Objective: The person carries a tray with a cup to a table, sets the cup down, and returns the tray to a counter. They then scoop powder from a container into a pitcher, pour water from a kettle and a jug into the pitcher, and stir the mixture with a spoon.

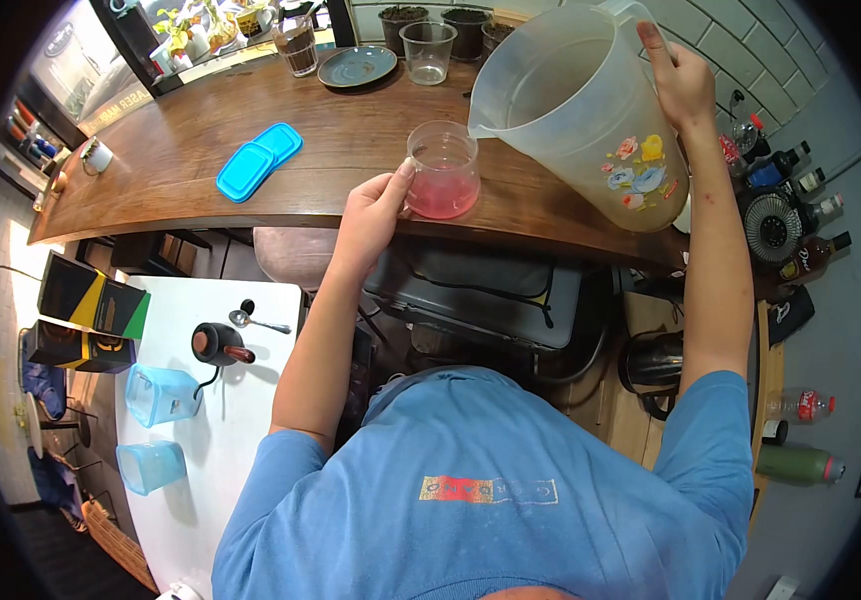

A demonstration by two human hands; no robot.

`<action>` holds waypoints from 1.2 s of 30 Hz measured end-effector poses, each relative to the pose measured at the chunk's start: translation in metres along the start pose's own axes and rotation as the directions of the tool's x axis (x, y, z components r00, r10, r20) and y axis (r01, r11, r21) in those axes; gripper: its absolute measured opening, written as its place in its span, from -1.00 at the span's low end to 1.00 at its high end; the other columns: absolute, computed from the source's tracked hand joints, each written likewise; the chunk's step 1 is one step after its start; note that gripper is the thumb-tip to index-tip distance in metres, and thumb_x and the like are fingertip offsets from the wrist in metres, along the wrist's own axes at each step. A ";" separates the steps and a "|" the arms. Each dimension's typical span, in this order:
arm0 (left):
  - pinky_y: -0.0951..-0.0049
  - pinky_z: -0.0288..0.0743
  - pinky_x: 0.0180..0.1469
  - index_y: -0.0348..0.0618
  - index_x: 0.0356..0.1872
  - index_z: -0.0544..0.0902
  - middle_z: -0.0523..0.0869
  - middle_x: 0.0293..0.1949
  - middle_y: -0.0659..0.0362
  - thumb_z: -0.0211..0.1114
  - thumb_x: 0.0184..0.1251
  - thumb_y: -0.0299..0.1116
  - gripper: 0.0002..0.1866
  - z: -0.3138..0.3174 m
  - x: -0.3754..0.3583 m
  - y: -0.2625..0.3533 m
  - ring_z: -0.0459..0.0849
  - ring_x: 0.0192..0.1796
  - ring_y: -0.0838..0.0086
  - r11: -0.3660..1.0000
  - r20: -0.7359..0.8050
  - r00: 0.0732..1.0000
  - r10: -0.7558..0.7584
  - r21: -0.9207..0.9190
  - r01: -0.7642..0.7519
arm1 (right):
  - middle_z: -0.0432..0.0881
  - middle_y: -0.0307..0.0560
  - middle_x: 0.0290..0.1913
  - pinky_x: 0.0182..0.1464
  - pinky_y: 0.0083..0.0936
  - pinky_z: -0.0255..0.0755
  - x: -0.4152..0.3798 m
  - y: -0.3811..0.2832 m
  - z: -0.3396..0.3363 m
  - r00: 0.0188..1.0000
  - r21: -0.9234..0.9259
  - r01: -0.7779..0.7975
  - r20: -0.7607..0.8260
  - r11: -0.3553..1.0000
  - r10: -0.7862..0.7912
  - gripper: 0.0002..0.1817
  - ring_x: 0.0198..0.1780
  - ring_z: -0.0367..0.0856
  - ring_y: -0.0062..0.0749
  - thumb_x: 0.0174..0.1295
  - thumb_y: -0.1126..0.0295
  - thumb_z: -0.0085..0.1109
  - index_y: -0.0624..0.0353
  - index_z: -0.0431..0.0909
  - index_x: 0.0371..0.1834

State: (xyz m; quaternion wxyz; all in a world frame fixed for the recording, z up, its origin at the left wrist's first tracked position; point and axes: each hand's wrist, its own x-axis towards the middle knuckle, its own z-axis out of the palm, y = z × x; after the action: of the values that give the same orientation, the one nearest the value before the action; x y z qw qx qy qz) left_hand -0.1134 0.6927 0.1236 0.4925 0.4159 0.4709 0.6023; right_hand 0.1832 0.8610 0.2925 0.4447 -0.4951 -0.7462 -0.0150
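My left hand (379,208) is closed around the side of a clear glass mug (443,160), which holds pink liquid in its lower part. The mug appears upright at the near edge of the wooden counter (341,165). With my right hand (679,85) I grip the handle of a large translucent plastic pitcher (591,130) decorated with painted flowers. The pitcher tilts left, its spout beside the mug's rim. No stream of liquid can be made out between them, and the pitcher's contents are hard to tell.
Two blue lids (259,162) lie on the counter left of the mug. Behind stand a grey plate (358,66), a clear cup (428,55) and dark pots (466,35). A white table (221,400) at lower left bears blue containers (156,395) and a small grinder (216,343). Bottles (776,170) line the right.
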 end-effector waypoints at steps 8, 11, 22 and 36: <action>0.66 0.20 -0.45 -0.22 -0.49 0.58 0.49 -0.58 0.38 0.16 0.40 -0.11 -0.61 -0.015 0.014 0.001 0.35 -0.49 0.75 0.959 0.046 0.995 0.083 0.269 -0.092 | 0.36 -0.20 -0.71 -0.42 -0.51 0.29 0.016 0.002 0.005 0.995 -0.049 0.055 0.080 0.997 -0.051 -0.20 -0.57 0.29 -0.51 0.12 -0.40 -0.04 0.28 0.44 -0.65; 0.65 0.21 -0.48 -0.22 -0.50 0.56 0.48 -0.59 0.37 0.15 0.41 -0.16 -0.64 -0.026 0.018 0.002 0.37 -0.50 0.76 0.926 0.097 0.990 0.104 0.355 -0.132 | 0.39 -0.20 -0.70 -0.42 -0.51 0.29 0.022 0.005 0.008 0.993 -0.011 0.083 0.087 0.996 -0.082 -0.20 -0.56 0.32 -0.50 0.12 -0.40 -0.04 0.29 0.49 -0.60; 0.60 0.33 -0.37 -0.35 -0.41 0.63 0.58 -0.55 0.29 0.22 0.34 -0.21 -0.67 -0.044 0.033 -0.017 0.46 -0.43 0.68 0.874 0.258 0.926 0.276 0.334 -0.353 | 0.51 -0.18 -0.62 -0.37 -0.53 0.35 0.034 -0.007 0.016 0.979 -0.037 0.139 0.155 0.990 -0.132 -0.19 -0.51 0.41 -0.50 0.13 -0.40 -0.05 0.30 0.61 -0.43; 0.58 0.38 -0.36 -0.35 -0.33 0.66 0.61 -0.54 0.26 0.23 0.33 -0.23 -0.69 -0.043 0.031 -0.018 0.49 -0.42 0.66 0.895 0.234 0.942 0.239 0.323 -0.307 | 0.49 -0.22 -0.65 -0.41 -0.55 0.31 0.044 -0.017 0.025 0.964 -0.015 0.189 0.194 0.982 -0.182 -0.22 -0.55 0.39 -0.52 0.14 -0.38 -0.05 0.29 0.60 -0.47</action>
State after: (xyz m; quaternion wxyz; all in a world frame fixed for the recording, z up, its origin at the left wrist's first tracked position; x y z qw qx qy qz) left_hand -0.1563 0.7176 0.0983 0.3615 0.6150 0.4598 0.5288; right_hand 0.1491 0.8955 0.3144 0.3588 -0.4297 -0.8283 -0.0213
